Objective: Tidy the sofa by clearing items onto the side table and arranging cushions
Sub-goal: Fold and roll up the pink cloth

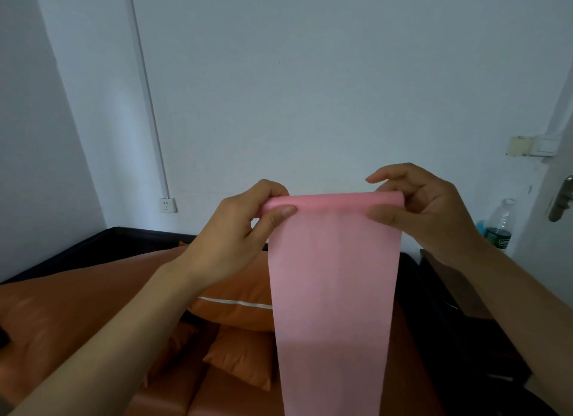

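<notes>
Pink cloth (333,276), one piece, pinched by left hand (235,239) and right hand (428,214) above two orange cushions (235,294).

Left hand (235,229), right hand (431,211) pinch pink cloth (333,291) top edge above orange sofa (77,307).

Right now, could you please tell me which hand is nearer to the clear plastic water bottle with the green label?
Right. The right hand is just left of the bottle; the left hand grips the pink cloth's far end.
</notes>
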Tool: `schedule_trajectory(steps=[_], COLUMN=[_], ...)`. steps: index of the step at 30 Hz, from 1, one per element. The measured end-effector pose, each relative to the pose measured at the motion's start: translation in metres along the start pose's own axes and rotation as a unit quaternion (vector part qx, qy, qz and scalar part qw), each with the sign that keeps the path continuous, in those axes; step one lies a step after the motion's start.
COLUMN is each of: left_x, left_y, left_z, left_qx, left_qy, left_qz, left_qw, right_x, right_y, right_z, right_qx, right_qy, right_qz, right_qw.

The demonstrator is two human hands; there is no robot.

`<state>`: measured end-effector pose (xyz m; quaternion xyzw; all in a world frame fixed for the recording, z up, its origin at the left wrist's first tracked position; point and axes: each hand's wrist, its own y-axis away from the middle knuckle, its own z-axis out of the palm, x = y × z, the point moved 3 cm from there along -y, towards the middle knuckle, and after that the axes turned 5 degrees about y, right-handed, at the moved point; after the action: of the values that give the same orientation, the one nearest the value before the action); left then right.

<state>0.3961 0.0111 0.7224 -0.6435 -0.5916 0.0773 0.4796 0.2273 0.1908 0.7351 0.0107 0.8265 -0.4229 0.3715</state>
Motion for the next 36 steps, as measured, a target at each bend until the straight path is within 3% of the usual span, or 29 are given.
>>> schedule_trajectory(steps=[13, 19, 29, 36], left_x=[0.003, 0.000, 0.006, 0.003], left_y=[0.003, 0.002, 0.000, -0.001], left_z=[-0.005, -0.003, -0.002, -0.002], left_qx=[-0.023, -0.028, -0.018, -0.009], left_qy=[0.002, 0.008, -0.002, -0.012], left_qz=[0.002, -0.014, 0.020, -0.007], left_qw=[1.000, 0.999, 1.000, 1.000], right_x=[-0.006, -0.011, -0.015, -0.011], right_y=[0.001, 0.005, 0.002, 0.002], right_z=[0.002, 0.002, -0.007, -0.007], right_qx=[0.033, -0.016, 0.039, -0.030], right_qy=[0.024, -0.005, 0.011, -0.031], right_qz=[0.002, 0.020, 0.033, 0.028], right_qw=[0.999, 1.000, 0.999, 0.999])
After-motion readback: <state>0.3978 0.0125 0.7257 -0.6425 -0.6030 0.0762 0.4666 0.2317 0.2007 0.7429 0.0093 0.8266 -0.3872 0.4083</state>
